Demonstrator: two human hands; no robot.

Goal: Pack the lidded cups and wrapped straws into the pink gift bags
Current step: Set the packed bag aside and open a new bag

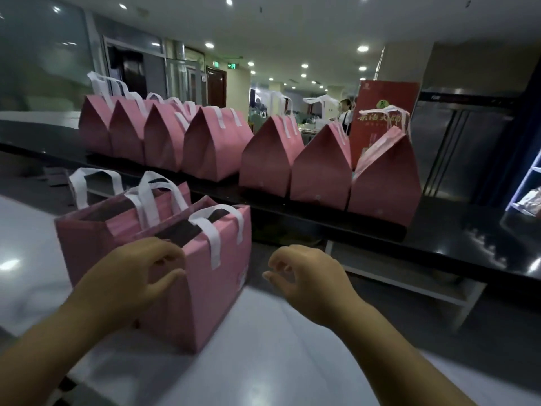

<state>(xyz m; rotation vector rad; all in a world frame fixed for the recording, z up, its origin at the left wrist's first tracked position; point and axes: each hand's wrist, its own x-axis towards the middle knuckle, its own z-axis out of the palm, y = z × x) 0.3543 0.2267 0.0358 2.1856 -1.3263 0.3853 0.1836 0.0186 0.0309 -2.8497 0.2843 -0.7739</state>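
My bare left hand reaches forward, palm down, fingers curled and thumb stretched out to the right. My bare right hand hovers alongside, loosely cupped, fingers bent inward, holding nothing. Both forearms extend forward, uncovered.

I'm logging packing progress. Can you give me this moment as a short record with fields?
near bags: two open pink bags on the white table
far bags: seven closed pink bags in a row on the dark counter
left hand: on the nearest bag's top edge
right hand: empty, beside the bag
cups, straws: not visible
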